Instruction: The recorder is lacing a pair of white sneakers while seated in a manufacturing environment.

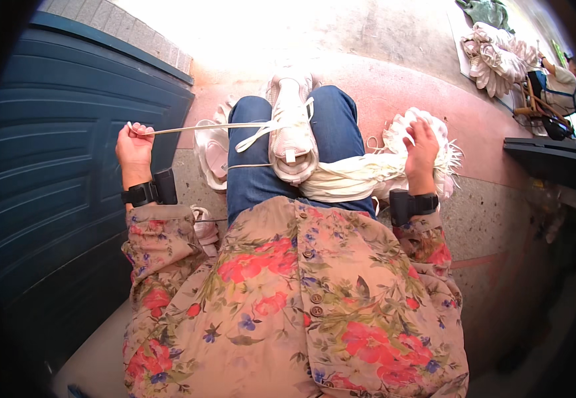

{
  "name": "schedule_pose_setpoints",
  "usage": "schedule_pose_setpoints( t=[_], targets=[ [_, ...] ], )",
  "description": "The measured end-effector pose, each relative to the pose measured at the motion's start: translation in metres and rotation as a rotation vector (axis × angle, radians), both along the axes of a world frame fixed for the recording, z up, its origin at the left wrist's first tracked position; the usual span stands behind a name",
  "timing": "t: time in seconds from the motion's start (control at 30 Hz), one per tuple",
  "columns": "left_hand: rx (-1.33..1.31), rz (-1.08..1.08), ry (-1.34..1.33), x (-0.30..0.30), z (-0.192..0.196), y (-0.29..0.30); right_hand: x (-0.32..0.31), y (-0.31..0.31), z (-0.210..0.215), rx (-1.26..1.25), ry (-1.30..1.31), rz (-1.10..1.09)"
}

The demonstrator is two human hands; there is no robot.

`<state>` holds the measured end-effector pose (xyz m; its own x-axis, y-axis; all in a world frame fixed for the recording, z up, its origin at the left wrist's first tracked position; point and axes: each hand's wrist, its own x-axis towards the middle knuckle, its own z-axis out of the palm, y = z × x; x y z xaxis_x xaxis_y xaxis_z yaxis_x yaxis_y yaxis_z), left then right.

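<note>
A white sneaker [291, 126] rests between my thighs, its heel opening toward me and its toe pointing away. Pinched in the fingers of my left hand [135, 146], a cream shoelace [202, 126] runs taut leftward from the upper part of the shoe. A looser lace loop hangs over my left thigh. Raised on the right, my right hand [422, 149] has its fingers apart, and I see nothing in it. Just below and left of that hand, a bundle of cream shoelaces [347, 180] lies across my right thigh.
Beside my left leg stands another pale shoe [212, 156], with one more [205, 229] nearer me. A white heap [401, 129] lies past my right knee. The blue panelled door [82, 113] is close on the left. More pale shoes [493, 60] are piled far right.
</note>
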<state>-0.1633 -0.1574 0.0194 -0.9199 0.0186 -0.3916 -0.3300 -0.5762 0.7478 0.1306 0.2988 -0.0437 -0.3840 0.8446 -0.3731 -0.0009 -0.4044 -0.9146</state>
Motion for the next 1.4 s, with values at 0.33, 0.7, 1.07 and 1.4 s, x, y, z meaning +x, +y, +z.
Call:
schedule_pose_setpoints(
  t=[0.33, 0.7, 1.07, 1.4],
  targets=[
    [-0.302, -0.209, 0.134, 0.019, 0.037, 0.031, -0.105, -0.076, 0.016, 1.386, -0.096, 1.26],
    [-0.397, -0.233, 0.075, 0.029, 0.008, -0.022, 0.12, 0.048, 0.044, 0.224, -0.245, 0.568],
    [-0.711, -0.794, 0.1, 0.061, -0.001, 0.123, 0.078, 0.052, 0.025, -0.433, 0.889, -0.061],
    [-0.875, -0.97, 0.232, 0.093, -0.022, 0.173, -0.039, -0.011, -0.002, 1.569, -0.22, 0.344]
  ],
)
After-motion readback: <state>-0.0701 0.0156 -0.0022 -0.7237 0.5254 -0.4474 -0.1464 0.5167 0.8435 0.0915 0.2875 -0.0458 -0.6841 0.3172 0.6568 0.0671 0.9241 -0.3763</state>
